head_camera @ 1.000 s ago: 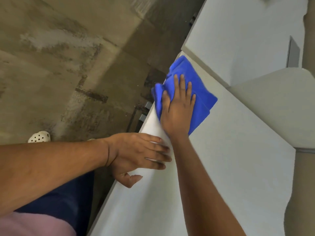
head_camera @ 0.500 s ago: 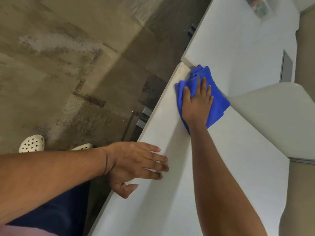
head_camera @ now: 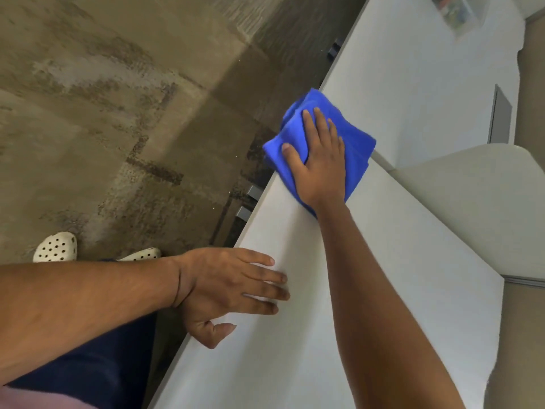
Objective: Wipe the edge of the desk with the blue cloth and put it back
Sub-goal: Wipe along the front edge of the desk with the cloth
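A folded blue cloth (head_camera: 356,149) lies on the far left edge of the white desk (head_camera: 383,276), part of it hanging over the rim. My right hand (head_camera: 320,160) presses flat on the cloth, fingers spread, arm stretched out across the desk. Nearer to me, my left hand (head_camera: 230,287) rests flat on the desk's left edge, its thumb below the rim and nothing in it.
A second white desk (head_camera: 427,84) adjoins beyond the cloth, with a clear packet (head_camera: 460,13) at its far end. A beige partition (head_camera: 472,196) stands at the right. Metal drawer handles (head_camera: 249,202) show under the edge. My white clogs (head_camera: 56,246) stand on the stained floor.
My right hand has slid the cloth back out to the desk's left rim, where it now overhangs. My left hand has stayed where it was.
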Tool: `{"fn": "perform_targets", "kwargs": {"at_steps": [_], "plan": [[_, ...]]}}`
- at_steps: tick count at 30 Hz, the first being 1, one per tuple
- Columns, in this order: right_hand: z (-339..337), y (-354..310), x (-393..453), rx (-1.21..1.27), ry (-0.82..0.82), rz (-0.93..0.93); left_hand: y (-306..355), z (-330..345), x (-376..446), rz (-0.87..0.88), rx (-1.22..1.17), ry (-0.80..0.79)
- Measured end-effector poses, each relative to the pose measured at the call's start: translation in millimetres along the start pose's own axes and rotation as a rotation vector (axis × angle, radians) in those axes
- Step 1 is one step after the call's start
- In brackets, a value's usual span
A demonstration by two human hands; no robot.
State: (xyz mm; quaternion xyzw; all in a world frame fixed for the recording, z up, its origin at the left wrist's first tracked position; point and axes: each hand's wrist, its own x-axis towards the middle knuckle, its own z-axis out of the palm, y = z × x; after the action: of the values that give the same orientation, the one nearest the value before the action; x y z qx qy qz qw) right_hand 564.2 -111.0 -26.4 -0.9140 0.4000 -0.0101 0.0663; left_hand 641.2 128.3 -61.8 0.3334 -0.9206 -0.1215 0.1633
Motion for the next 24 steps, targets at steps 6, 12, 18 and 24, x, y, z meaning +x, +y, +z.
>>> {"fn": "perform_targets", "kwargs": {"at_steps": [6,12,18,24], "plan": [[-0.7,10.7,35.8,0.129,0.073,-0.048,1.4,5.1,0.9,-0.031,-0.057,0.028],[-21.8,65.6,-4.2,0.213,0.109,0.112,3.9,-0.5,0.9,-0.022,-0.054,0.000],[-8.7,15.6,19.6,0.005,0.125,0.483,2.1,-6.2,1.6,-0.014,-0.029,-0.046],[7.4,-32.9,-12.0,0.017,0.074,0.401,1.7,-9.0,4.7,-0.009,-0.031,-0.065]]}}
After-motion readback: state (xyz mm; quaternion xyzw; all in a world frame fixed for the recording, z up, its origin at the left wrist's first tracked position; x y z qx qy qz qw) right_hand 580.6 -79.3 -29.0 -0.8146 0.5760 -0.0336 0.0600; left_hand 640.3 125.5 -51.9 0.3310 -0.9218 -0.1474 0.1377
